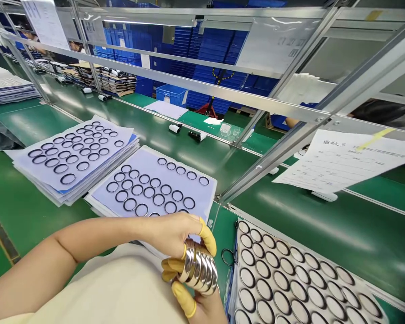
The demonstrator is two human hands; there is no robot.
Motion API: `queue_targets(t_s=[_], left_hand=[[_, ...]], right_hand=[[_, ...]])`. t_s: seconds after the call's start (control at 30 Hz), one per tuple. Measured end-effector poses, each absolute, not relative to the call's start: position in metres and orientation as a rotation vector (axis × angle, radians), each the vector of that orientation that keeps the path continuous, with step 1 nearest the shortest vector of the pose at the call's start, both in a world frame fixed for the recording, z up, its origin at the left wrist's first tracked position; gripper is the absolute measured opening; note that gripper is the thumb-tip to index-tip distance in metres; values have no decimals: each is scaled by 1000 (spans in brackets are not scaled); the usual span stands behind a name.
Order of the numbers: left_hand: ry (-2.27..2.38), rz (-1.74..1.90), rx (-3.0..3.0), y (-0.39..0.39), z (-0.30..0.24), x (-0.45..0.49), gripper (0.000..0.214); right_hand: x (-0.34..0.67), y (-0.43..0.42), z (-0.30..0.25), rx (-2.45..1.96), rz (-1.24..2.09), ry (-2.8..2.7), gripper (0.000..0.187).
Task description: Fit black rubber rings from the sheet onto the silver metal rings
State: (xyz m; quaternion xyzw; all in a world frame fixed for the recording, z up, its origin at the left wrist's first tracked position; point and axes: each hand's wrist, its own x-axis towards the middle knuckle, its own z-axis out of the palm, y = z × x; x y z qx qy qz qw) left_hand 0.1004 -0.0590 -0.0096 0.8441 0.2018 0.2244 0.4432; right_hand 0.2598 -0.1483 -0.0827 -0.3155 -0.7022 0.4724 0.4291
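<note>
A short row of shiny metal rings sits between my two hands, low in the middle of the view. My left hand reaches over it from the left, yellow finger cots on its fingertips, fingers curled against the top of the rings. Beneath, my right hand grips the same rings from below, its thumb in a yellow cot; part of it is hidden by the rings and cut off by the frame. Just beyond my left hand lies a white sheet with rows of dark-edged rings.
A stack of sheets with more rings lies at the left. At right, a ring-covered padded sheet has one loose ring beside it. A metal frame post rises from the green conveyor belt; a paper hangs from its rail.
</note>
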Motion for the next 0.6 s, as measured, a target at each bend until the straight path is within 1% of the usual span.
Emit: queue_targets(t_s=[0.1, 0.3, 0.5, 0.57, 0.6], left_hand=[[461, 550, 2132, -61, -2, 105, 21], [336, 500, 2238, -64, 5, 113, 33], [286, 473, 2250, -67, 5, 113, 37], [277, 474, 2266, -68, 7, 112, 36], [274, 479, 2276, -68, 9, 112, 35]], right_hand=[[265, -155, -89, -864, 1163, -1738, 19], [275, -169, -112, -1001, 1012, -1737, 16], [275, -177, -134, -1136, 892, -1683, 30], [272, -174, -137, -1146, 872, -1707, 31], [270, -172, -138, -1146, 871, -1723, 28]])
